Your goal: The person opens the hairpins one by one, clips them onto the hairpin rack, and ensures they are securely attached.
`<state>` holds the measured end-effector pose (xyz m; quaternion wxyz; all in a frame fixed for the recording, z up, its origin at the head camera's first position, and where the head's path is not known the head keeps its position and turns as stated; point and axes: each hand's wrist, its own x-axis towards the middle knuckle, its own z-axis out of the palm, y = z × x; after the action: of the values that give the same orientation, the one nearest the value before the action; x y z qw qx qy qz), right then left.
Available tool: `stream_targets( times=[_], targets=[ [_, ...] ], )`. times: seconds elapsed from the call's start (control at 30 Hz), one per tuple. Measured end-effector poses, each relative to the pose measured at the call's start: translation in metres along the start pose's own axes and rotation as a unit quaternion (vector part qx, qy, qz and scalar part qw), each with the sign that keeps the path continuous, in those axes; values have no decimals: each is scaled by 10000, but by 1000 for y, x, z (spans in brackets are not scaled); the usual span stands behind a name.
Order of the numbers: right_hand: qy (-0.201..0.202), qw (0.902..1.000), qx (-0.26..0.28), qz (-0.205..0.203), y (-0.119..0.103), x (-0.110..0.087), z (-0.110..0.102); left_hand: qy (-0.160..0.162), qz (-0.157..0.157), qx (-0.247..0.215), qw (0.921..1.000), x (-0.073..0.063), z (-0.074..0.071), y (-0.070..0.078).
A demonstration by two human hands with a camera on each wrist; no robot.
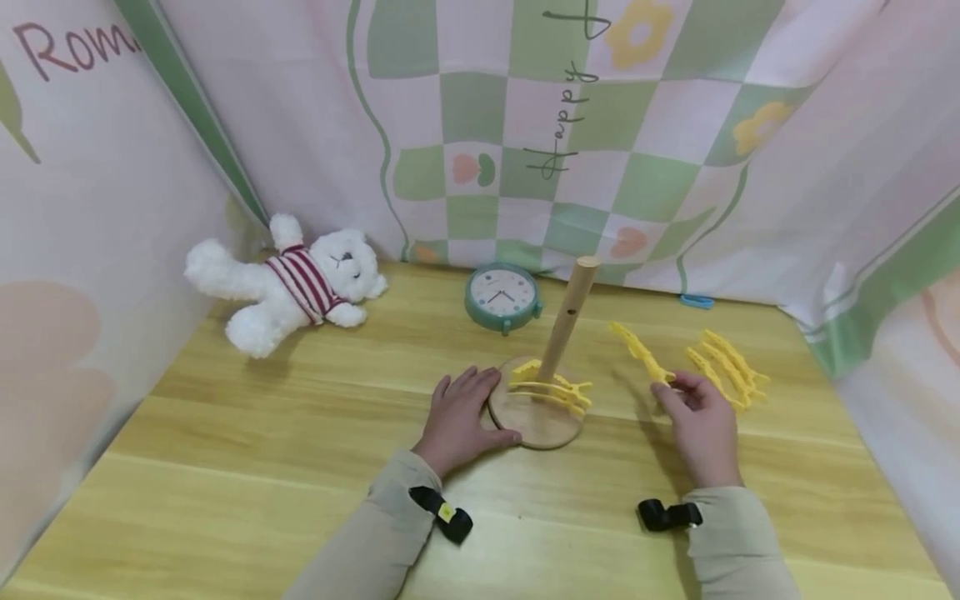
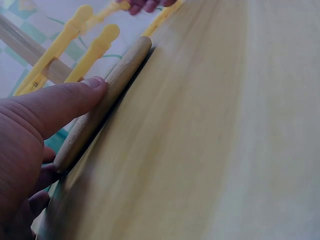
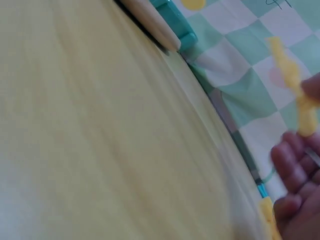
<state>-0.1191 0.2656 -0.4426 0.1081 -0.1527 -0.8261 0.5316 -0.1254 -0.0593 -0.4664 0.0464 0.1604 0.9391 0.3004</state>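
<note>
Left hand (image 1: 465, 421) spread against wooden base (image 1: 543, 429) at left; right hand (image 1: 705, 425) pinches yellow piece (image 1: 640, 352), near end hidden; rightmost yellow strips (image 1: 737, 365) partly covered.

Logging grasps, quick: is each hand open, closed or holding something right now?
Left hand: holding the round wooden base at its edge.
Right hand: holding one yellow piece, pinched at one end.

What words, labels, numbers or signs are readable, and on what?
"Rom", rest hidden: left curtain.
"Happy", next letter cut off: back curtain.
Clock dial marks: too small to read.
Yellow tag on black wrist strap: any print too small.
Right wrist view: script cut off, unreadable.
</note>
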Motion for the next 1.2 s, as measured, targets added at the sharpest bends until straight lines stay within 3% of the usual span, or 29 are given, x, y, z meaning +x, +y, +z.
stream_targets(
  times=[0.1,0.2,0.37,0.73,0.97,1.2],
  targets=[
    [70,9978,622,-213,-2,-2,-2,9,-2,-30,10000,-1,0,0],
    [-246,9950,810,-521,-6,-4,-5,27,7,-74,10000,-2,-1,1],
    [-705,9907,270,-1133,-15,-8,-11,14,-9,-97,10000,-3,-2,2],
    [-1189,9746,-459,-1844,-34,-20,-15,59,11,-79,10000,-2,-1,2],
    [-1381,9660,-585,-2105,-43,-24,-8,297,-83,-259,9992,-1,1,5],
    [-1523,9619,-591,-2192,-50,-26,-2,350,-106,-142,9992,0,2,4]
  ],
)
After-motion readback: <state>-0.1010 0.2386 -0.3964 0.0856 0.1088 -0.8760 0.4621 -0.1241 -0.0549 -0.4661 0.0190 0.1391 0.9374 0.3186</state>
